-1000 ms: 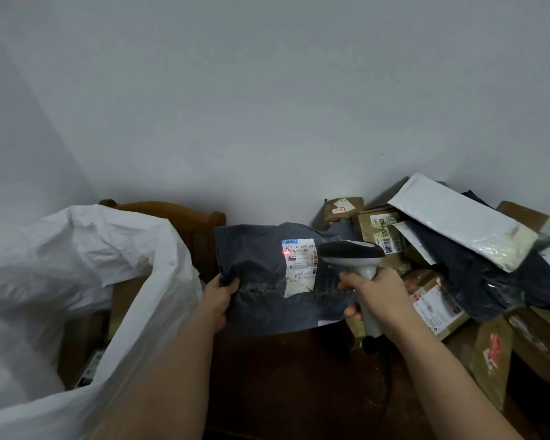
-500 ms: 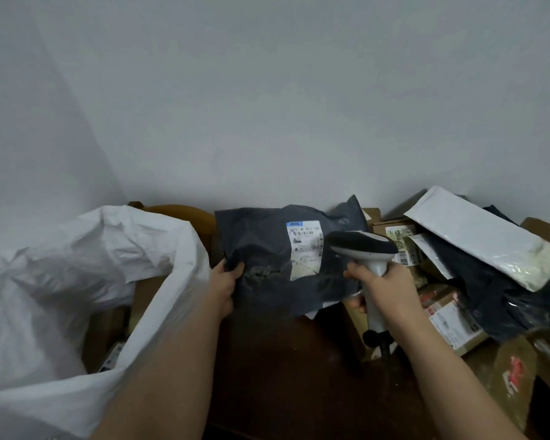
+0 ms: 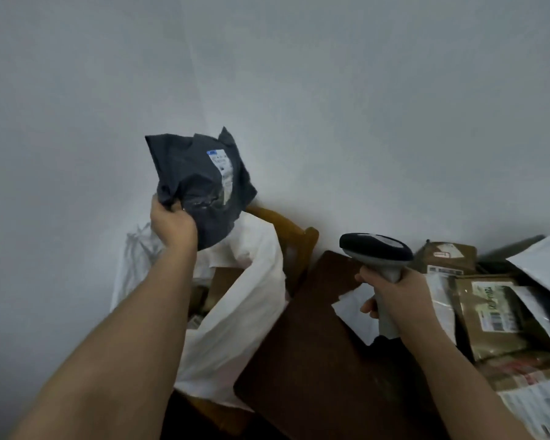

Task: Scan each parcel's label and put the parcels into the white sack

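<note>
The left hand [image 3: 172,225] is gripping a dark parcel [image 3: 200,182] by its lower corner, fingers curled into the crumpled plastic, and is holding it raised above the open mouth of the white sack [image 3: 235,312], apparently so that it can drop straight in. The parcel's label [image 3: 224,173] is facing the camera, folded along a crease. The right hand [image 3: 394,296] is wrapping its fingers around the grip of a scanner [image 3: 375,249], which is pointing away from the raised parcel, over the dark worktop [image 3: 299,360]; that suggests the scan of this one is done and the tool is being kept ready for the next. The sack is hanging open against a wooden chair [image 3: 292,236], close beside the worktop, which is keeping the carry short; brown shapes, probably boxes, are showing inside it, though their number cannot be told. By count: one parcel in hand, one scanner, one sack, one chair. On the worktop's right side a heap of parcels [image 3: 489,312] is waiting, at least four brown cartons and one white mailer [image 3: 543,268] being visible, with others overlapping too closely to count. A white sheet [image 3: 353,312] is lying just below the right hand.
</note>
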